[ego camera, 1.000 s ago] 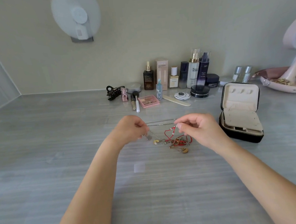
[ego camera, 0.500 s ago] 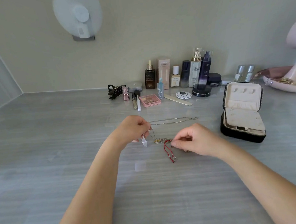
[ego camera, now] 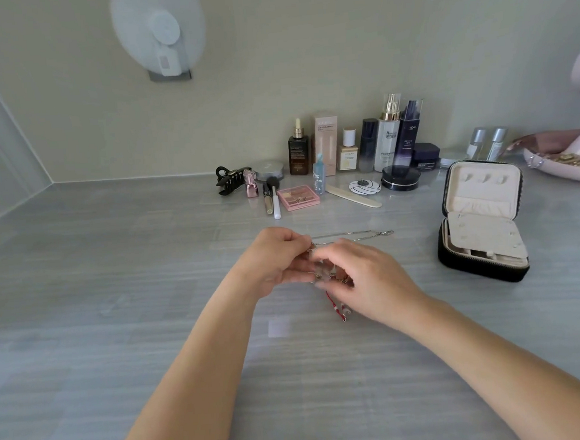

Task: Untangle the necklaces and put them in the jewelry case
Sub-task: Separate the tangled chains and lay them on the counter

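Observation:
A tangle of necklaces sits at the table's middle, mostly hidden between my two hands. My left hand (ego camera: 277,258) pinches the silver chain (ego camera: 361,235), whose free length runs right across the table. My right hand (ego camera: 361,276) has moved against the left one, its fingers curled over the knot. The red cord necklace (ego camera: 337,307) trails out below my right hand toward me. The black jewelry case (ego camera: 481,227) stands open at the right, its cream lining showing, well apart from both hands.
Cosmetics line the back wall: bottles (ego camera: 389,134), a pink palette (ego camera: 298,197), a black hair clip (ego camera: 231,180), a nail file (ego camera: 354,200). A pink tray (ego camera: 566,166) with jewelry sits at far right. A white fan (ego camera: 160,33) hangs on the wall.
My right hand moved left and up to meet the left hand over the tangle. The red cord now lies stretched toward me instead of bunched to the right.

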